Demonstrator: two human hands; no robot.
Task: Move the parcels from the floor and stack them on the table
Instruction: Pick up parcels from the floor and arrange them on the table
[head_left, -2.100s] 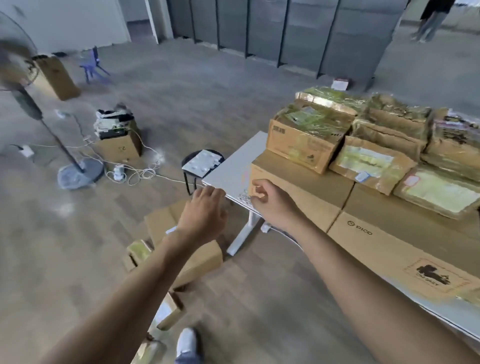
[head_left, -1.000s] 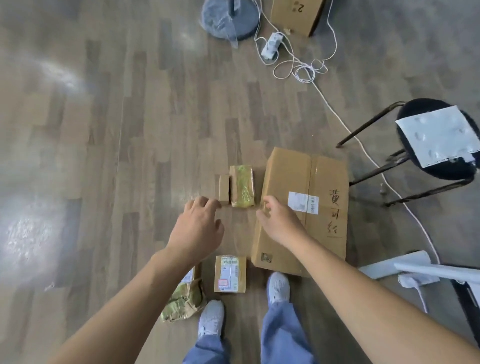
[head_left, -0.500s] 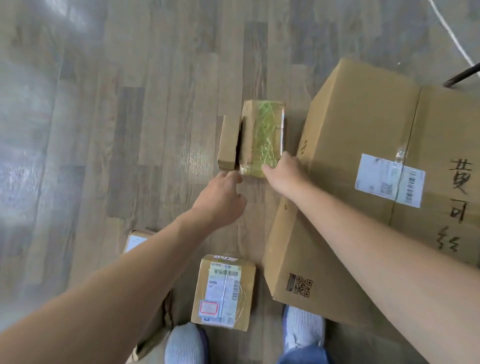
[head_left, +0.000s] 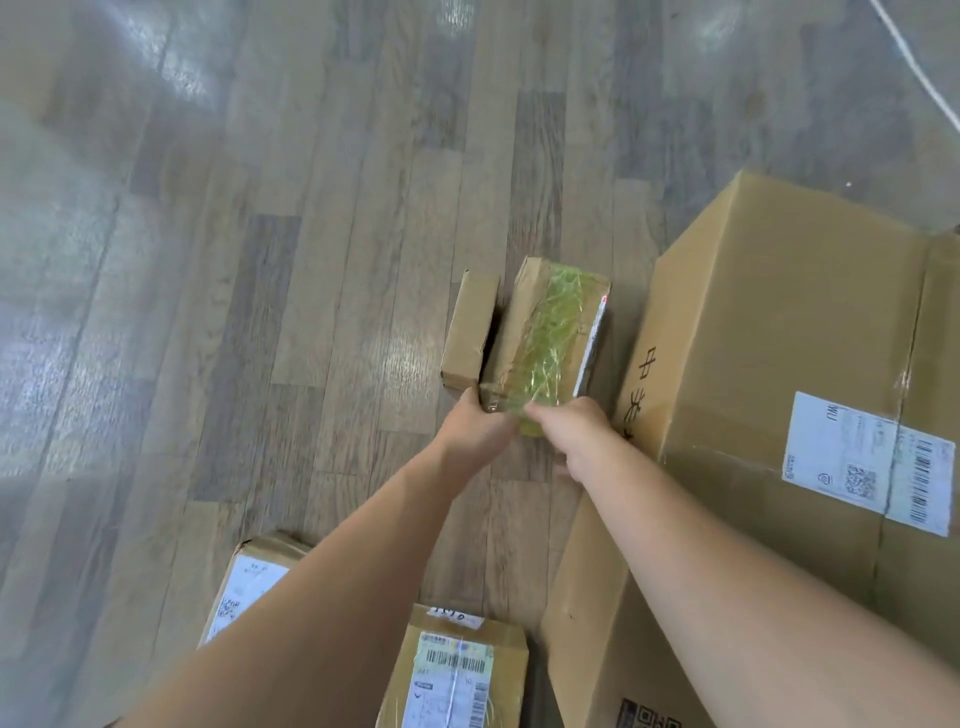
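A small cardboard parcel wrapped in green-yellow tape (head_left: 550, 332) lies on the wood floor. My left hand (head_left: 480, 428) grips its near left corner and my right hand (head_left: 576, 431) grips its near right end. A narrow plain brown parcel (head_left: 470, 330) stands just left of it, touching it. A large cardboard box (head_left: 779, 415) with a white shipping label sits on the right. Two more labelled parcels lie near my feet, one (head_left: 457, 670) at bottom centre and one (head_left: 244, 587) partly hidden under my left forearm.
A white cable (head_left: 919, 67) crosses the floor at the top right. Bare wood floor (head_left: 234, 260) spreads to the left and beyond the parcels. The table is out of view.
I have turned from the table, bent down to the floor, and both hands have closed in on the near end of the green-taped parcel.
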